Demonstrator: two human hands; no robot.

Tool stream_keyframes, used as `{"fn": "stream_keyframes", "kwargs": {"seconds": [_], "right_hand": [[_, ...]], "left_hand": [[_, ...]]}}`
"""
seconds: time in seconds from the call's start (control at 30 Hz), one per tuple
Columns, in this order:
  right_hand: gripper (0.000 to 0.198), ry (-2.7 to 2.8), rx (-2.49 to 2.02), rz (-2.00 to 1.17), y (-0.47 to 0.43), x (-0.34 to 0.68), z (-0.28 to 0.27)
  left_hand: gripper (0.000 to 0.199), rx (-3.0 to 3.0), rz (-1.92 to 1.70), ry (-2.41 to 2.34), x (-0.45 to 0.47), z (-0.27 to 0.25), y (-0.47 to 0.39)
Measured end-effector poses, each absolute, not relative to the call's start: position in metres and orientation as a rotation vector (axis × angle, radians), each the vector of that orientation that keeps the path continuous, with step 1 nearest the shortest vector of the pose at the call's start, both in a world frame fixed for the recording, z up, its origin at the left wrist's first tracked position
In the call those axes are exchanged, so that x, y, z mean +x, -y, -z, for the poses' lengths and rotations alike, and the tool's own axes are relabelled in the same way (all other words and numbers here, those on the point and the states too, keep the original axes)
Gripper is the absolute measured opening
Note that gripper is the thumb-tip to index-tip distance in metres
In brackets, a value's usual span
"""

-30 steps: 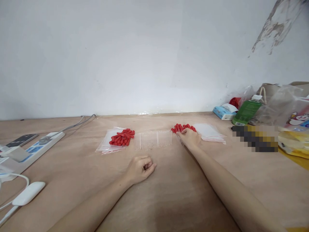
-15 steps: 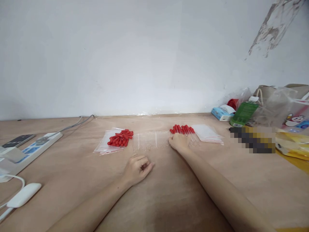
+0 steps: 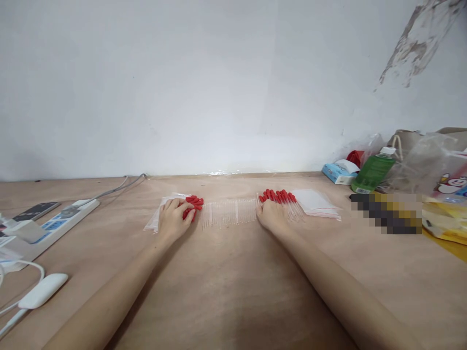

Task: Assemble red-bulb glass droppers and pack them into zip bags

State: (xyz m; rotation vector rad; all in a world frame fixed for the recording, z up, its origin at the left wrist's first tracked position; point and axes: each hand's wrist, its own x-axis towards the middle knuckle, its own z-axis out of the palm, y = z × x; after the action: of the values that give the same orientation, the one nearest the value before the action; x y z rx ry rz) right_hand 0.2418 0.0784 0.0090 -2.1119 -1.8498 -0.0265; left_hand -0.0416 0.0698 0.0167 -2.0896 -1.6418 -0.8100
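Observation:
My left hand [image 3: 174, 218] is over the pile of red rubber bulbs [image 3: 195, 200], its thumb and forefinger closed around a bulb and hiding part of the heap. Under this pile lie clear plastic bags [image 3: 152, 222]. In the middle, a row of thin glass dropper tubes [image 3: 228, 212] lies side by side. At the right end of that row, my right hand [image 3: 272, 214] pinches one slender glass tube, whose end sticks up past the fingers. Just beyond it are several droppers with red bulbs fitted [image 3: 279, 196], partly covered by the hand.
More flat clear bags [image 3: 315, 201] lie right of the fitted droppers. Further right stand a tissue pack [image 3: 339, 172], a green bottle [image 3: 374, 170] and plastic bags [image 3: 426, 167]. To the left are a power strip [image 3: 54, 228], a phone [image 3: 32, 212] and a white cabled device [image 3: 44, 290].
My left hand has moved from the bare table in front, forward and left onto the red bulbs. The right hand stays by the tubes. The view has shifted slightly.

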Motion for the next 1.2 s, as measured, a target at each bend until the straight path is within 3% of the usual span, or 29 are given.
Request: {"fn": "stream_keyframes", "kwargs": {"seconds": [0.27, 0.53, 0.7, 0.9, 1.2], "right_hand": [[0.023, 1.998, -1.553, 0.336, -0.034, 0.259, 0.0], [0.024, 1.977, -1.34, 0.279, -0.021, 0.274, 0.016], [0.031, 1.998, -1.301, 0.294, -0.021, 0.277, 0.012], [0.03, 2.057, -1.145, 0.181, -0.028, 0.279, 0.032], [0.02, 2.048, -1.12, 0.126, -0.021, 0.278, 0.024]], "left_hand": [[0.028, -2.462, 0.301, 1.509, -0.028, -0.03, -0.109], [0.017, -2.54, 0.337, 1.535, -0.031, -0.029, -0.12], [0.016, -2.479, 0.536, 1.632, -0.038, -0.034, -0.116], [0.009, -2.379, 1.03, 1.845, -0.047, -0.027, -0.108], [0.026, -2.255, 1.744, 1.817, -0.026, -0.026, -0.071]]}}
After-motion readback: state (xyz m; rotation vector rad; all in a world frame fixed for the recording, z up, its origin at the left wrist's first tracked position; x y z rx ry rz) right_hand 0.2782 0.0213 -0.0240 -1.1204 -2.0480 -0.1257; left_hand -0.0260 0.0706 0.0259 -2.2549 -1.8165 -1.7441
